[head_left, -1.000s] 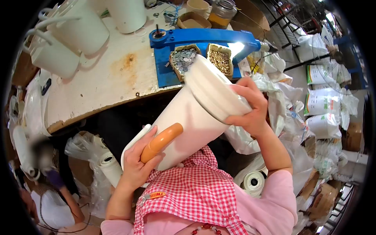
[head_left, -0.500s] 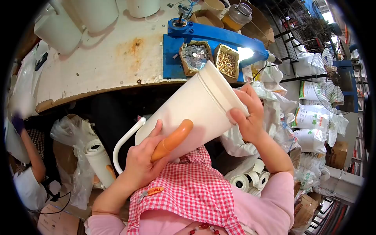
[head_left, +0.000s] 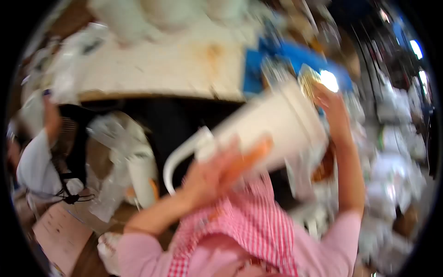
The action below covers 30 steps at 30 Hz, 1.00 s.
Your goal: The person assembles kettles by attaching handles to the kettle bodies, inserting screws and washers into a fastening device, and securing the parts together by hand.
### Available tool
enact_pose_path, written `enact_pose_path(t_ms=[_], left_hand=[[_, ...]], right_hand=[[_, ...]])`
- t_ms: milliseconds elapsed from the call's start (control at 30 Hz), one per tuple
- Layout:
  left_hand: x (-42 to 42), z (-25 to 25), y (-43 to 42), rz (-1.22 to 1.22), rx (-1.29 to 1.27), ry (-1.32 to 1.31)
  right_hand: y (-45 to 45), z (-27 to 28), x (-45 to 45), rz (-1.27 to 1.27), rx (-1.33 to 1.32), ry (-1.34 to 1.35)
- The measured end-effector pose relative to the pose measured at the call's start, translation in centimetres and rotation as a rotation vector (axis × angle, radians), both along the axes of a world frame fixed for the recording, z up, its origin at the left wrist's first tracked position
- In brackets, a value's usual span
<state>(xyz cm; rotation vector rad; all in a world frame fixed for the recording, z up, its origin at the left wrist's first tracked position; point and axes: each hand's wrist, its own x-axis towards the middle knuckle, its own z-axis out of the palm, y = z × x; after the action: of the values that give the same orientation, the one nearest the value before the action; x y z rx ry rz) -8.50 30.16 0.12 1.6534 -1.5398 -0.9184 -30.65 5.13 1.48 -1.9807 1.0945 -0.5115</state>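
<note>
A tapered white jug (head_left: 272, 124) lies tilted across my lap, its wide rim up to the right. A curved white handle (head_left: 173, 166) is at its lower end and an orange grip (head_left: 251, 157) on its side. My left hand (head_left: 212, 173) is wrapped round the orange grip and supports the jug. My right hand (head_left: 330, 99) is off the jug, its fingers at the box of small brass-coloured pieces (head_left: 308, 81). Motion blur hides whether those fingers hold anything. Beside that box stands another box (head_left: 275, 71), partly behind the jug.
The worktable (head_left: 157, 69) carries several white containers (head_left: 166, 11) at the back. A blue press (head_left: 300, 55) with a bright lamp (head_left: 329, 80) stands at right. Another person's arm (head_left: 51, 117) shows at far left. Plastic bags and a white piece (head_left: 140, 177) lie below the table.
My right hand has let go of the jug's rim and moved up to the box of brass-coloured pieces. My left hand still holds the jug. The whole view has shifted and blurred.
</note>
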Motion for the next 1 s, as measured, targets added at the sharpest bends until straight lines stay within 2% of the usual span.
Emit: enact_pose_path(t_ms=[67, 133, 167, 200, 267, 300, 333, 367, 400, 433, 500, 567, 667, 800, 867, 900, 967, 1000], left_hand=[[0.8, -1.0, 0.4, 0.024, -0.273, -0.055], [0.3, 0.2, 1.2, 0.084, -0.055, 0.026], [1.2, 0.6, 0.8, 0.101, -0.007, 0.083], [1.7, 0.2, 0.4, 0.131, -0.174, 0.060], [4.7, 2.1, 0.9, 0.189, -0.227, -0.105], [6.7, 4.5, 1.4, 0.266, -0.201, -0.133], [8.9, 6.7, 1.6, 0.292, -0.306, -0.224], [11.4, 8.5, 2.1, 0.291, -0.398, -0.362], [13.6, 11.4, 2.4, 0.225, -0.453, -0.689], [15.4, 13.6, 2.9, 0.177, -0.381, -1.016], [19.3, 15.8, 2.0, 0.024, -0.397, -1.532], [24.2, 15.3, -0.5, -0.021, -0.411, -1.819], [32.6, 12.2, -4.2, -0.016, -0.219, -2.072], [41.4, 4.6, -5.8, 0.052, -0.149, -2.119], [42.0, 4.2, -5.6, 0.176, -0.093, -2.013], [41.6, 4.7, -5.9, 0.174, -0.116, -2.029], [40.3, 6.8, -6.8, 0.066, 0.128, -1.764], [39.3, 8.0, -8.4, 0.065, 0.114, -1.778]], right_hand=[[-1.9, -3.9, -0.6, -0.068, 0.304, -0.349], [-1.7, -6.7, -1.3, -0.086, 0.557, -0.479], [-2.9, -6.6, -1.9, 0.044, 0.327, -0.249], [-4.0, -6.1, -2.3, 0.147, 0.073, -0.036], [-2.2, -5.1, -0.6, 0.003, 0.670, -0.765], [-2.2, -4.2, -0.9, -0.027, 0.677, -0.755], [-2.6, -3.9, -1.6, -0.056, 0.680, -0.744], [-3.2, -4.8, -3.0, -0.061, 0.677, -0.701], [-2.8, -5.4, -3.1, -0.216, 0.668, -0.665], [-2.8, -7.2, -4.0, -0.248, 0.705, -0.632], [-2.3, -10.4, -4.3, -0.322, 0.807, -0.561], [-0.8, -12.0, -3.3, -0.330, 0.888, -0.505], [1.7, -11.8, -1.1, -0.211, 0.932, -0.467], [3.2, -11.9, -1.6, -0.155, 0.914, -0.382], [3.2, -13.0, -2.8, -0.231, 0.921, -0.346], [3.2, -13.6, -3.5, -0.273, 0.923, -0.336], [3.1, -14.8, -3.8, -0.313, 0.916, -0.346], [3.2, -15.4, -3.8, -0.366, 0.932, -0.320]])
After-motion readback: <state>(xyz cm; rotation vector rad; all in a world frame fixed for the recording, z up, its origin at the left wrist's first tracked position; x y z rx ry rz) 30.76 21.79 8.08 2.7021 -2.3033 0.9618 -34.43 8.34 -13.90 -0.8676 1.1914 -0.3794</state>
